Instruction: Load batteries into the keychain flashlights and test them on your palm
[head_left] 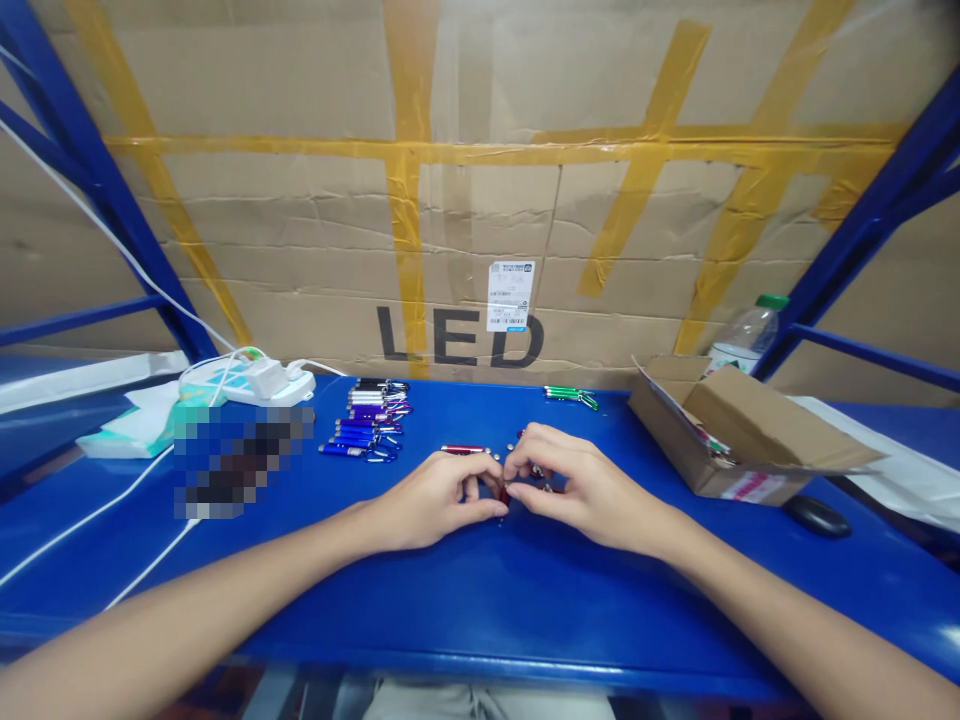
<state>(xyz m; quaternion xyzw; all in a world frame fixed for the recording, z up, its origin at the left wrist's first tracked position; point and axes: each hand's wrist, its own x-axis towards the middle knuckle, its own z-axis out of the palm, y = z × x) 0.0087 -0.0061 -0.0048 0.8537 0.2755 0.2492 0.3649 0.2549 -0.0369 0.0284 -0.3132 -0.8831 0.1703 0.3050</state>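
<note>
reaching inward, the left hand (439, 500) pinches a small red tube (504, 494), the right hand (589, 490) curls beside it, grip unclear; a red penlight (460, 450) lies just beyond the left

Head camera faces forward and down over the table (480, 610)

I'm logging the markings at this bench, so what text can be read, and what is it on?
"LED": black capitals on the large carton, the D partly covered.
White label on that carton: print too small to read.
Sticker on the small open box: too blurred.
Bottle wrapper: unreadable.
Red tube near the left hand: no text discernible.
</note>
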